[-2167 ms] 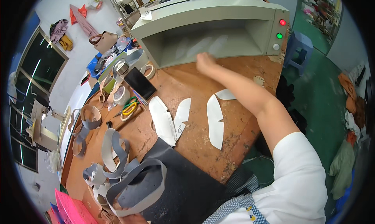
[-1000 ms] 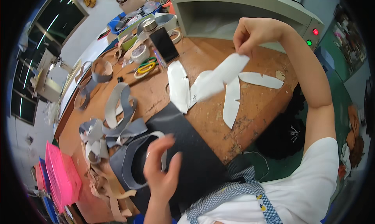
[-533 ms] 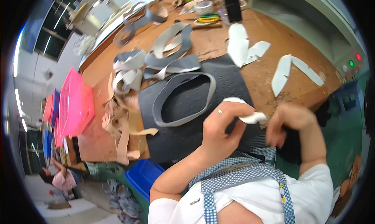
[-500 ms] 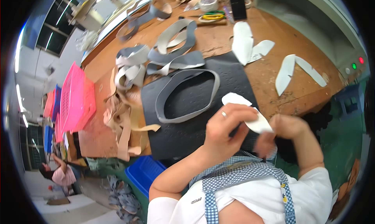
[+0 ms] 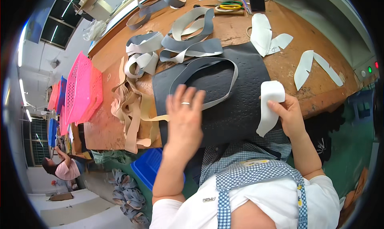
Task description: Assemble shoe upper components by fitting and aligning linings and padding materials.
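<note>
My right hand (image 5: 290, 114) pinches a white curved pattern piece (image 5: 269, 109) between thumb and fingers, at the right edge of a black sheet (image 5: 240, 121). My left hand (image 5: 185, 123) is open, fingers stretched out, with nothing visible in it. It lies over the near left part of a grey strip loop (image 5: 234, 79), hiding some of its band. Whether the fingers touch the loop or hover just above it I cannot tell. The loop rests on the black sheet, which lies on the wooden table (image 5: 96, 129).
More grey strips (image 5: 192, 49) lie coiled behind the sheet, and beige strips (image 5: 130, 105) to its left. White pattern pieces (image 5: 261, 35) sit at the far right. Yellow-handled scissors (image 5: 231, 7) lie at the back. A pink basket (image 5: 82, 89) and blue bin (image 5: 146, 169) flank the table.
My left hand has let go of the white piece and moved left over the grey loop, fingers spread. My right hand now holds the piece alone, turned upright.
</note>
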Available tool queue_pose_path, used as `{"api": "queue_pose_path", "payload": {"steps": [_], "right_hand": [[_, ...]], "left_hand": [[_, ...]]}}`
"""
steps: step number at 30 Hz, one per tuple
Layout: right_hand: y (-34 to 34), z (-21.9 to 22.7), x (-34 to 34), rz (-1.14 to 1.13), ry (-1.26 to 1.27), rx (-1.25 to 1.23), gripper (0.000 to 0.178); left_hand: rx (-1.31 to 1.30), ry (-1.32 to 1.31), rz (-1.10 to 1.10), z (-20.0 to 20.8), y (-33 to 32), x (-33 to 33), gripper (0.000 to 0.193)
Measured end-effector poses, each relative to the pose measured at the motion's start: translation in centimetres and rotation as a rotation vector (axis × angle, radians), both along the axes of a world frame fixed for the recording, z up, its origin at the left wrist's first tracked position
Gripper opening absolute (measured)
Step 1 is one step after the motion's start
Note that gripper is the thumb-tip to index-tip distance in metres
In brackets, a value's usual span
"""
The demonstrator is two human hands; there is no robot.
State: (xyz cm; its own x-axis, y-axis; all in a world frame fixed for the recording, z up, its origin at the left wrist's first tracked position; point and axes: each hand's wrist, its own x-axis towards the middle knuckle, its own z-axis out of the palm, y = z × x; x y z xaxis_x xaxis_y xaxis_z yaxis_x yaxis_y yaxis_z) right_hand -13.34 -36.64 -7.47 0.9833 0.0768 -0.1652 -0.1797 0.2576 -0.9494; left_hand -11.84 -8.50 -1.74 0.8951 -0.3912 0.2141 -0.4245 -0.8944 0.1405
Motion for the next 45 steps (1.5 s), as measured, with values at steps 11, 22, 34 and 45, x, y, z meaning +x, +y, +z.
{"api": "queue_pose_path", "payload": {"steps": [11,22,34,45], "right_hand": [[-0.2,1.5,0.0,-0.034,-0.025,0.037,0.03],[2.3,2.2,-0.6,-0.062,-0.192,0.007,0.036],[2.9,1.4,0.1,-0.075,-0.257,-0.123,0.033],[3.6,1.2,0.1,-0.103,-0.319,-0.238,0.034]], "left_hand": [[-0.412,0.319,-0.214,-0.1,3.8,1.3,0.014],[-1.192,0.695,0.005,-3.8,-7.6,0.5,0.026],[-1.223,0.872,0.035,-3.3,-7.6,0.3,0.031],[-1.244,0.899,0.079,-3.2,-7.0,0.1,0.03]]}}
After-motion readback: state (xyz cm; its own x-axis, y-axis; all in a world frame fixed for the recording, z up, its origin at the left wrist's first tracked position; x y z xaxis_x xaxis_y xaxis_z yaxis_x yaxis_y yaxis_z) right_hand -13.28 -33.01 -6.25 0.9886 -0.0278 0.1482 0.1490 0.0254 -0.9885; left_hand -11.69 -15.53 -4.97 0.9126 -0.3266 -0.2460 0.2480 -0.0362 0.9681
